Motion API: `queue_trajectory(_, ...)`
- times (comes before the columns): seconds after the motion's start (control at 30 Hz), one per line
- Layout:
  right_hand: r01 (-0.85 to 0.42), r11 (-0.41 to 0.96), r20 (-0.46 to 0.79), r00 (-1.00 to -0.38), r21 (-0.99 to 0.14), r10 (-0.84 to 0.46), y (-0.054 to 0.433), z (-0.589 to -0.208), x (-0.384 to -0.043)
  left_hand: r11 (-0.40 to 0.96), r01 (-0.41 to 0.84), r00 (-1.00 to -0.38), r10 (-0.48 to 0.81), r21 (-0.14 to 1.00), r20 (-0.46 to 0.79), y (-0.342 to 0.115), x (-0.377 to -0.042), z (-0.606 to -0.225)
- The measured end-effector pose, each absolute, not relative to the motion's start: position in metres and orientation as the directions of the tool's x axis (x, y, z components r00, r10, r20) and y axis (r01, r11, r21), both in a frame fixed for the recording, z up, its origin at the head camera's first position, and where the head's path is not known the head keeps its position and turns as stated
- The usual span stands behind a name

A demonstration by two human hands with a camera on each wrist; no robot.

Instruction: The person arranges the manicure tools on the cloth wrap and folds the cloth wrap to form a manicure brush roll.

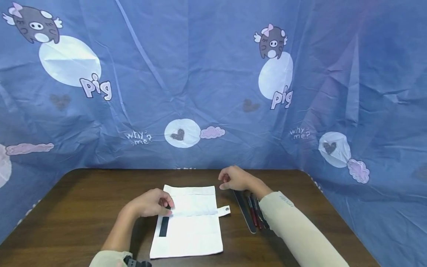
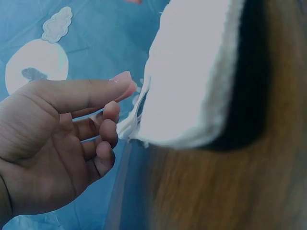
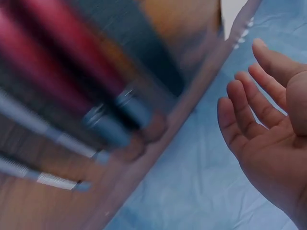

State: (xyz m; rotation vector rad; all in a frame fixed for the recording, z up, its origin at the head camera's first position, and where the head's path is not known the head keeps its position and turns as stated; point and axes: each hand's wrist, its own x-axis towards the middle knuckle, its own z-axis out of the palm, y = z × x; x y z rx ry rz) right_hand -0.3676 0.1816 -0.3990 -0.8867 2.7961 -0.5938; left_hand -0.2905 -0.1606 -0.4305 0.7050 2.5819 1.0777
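A white fabric case with a snap tab lies spread out on the table. My left hand is at its left side, where thumb and fingers pinch the fabric edge beside a flat black strip. The left wrist view shows the left hand with fingertips right at the frayed cloth edge. Right of the case, my right hand hovers past the far ends of several slim tools, its fingers loosely bent around nothing. These include a dark flat file and red-handled brushes.
Slim metallic tools lie beside the red handles in the right wrist view, partly under my right forearm in the head view. The brown wooden table ends at a blue patterned cloth hanging behind it.
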Motion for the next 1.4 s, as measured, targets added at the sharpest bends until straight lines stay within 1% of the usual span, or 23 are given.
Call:
queue_trajectory(0.13,-0.513,0.769,-0.063,-0.816,-0.381,-0.575,0.198,-0.405,-0.366,0.615,0.332,-0.846,0.53,0.715,-0.062,-0.159,-0.292,-0.435)
queue_trajectory(0.3,-0.528,0.771,-0.083,-0.804,-0.356,-0.589,0.214,-0.414,-0.364,0.626,0.338,-0.84,0.538,0.703,-0.075,-0.159,-0.293,-0.439)
queue_trajectory(0.53,-0.48,0.798,-0.173,-0.807,-0.364,-0.564,0.224,-0.416,-0.362,0.638,0.354,-0.833,0.548,0.684,-0.08,-0.158,-0.291,-0.44)
queue_trajectory(0.73,-0.449,0.818,-0.219,-0.811,-0.361,-0.542,0.229,-0.419,-0.363,0.645,0.344,-0.83,0.549,0.682,-0.101,-0.158,-0.29,-0.441)
queue_trajectory(0.97,-0.411,0.84,-0.216,-0.838,-0.355,-0.501,0.233,-0.422,-0.364,0.656,0.345,-0.831,0.547,0.671,-0.107,-0.155,-0.294,-0.44)
queue_trajectory(1.13,-0.405,0.833,-0.229,-0.831,-0.376,-0.507,0.231,-0.421,-0.367,0.691,0.294,-0.853,0.501,0.66,-0.145,-0.153,-0.294,-0.438)
queue_trajectory(1.2,-0.386,0.833,-0.254,-0.826,-0.396,-0.503,0.231,-0.421,-0.37,0.707,0.269,-0.866,0.475,0.654,-0.158,-0.153,-0.293,-0.437)
queue_trajectory(1.3,-0.317,0.849,-0.312,-0.828,-0.424,-0.465,0.23,-0.421,-0.375,0.717,0.242,-0.875,0.452,0.654,-0.173,-0.152,-0.293,-0.435)
queue_trajectory(1.4,-0.262,0.866,-0.354,-0.832,-0.426,-0.426,0.23,-0.421,-0.38,0.718,0.232,-0.877,0.446,0.656,-0.178,-0.151,-0.293,-0.433)
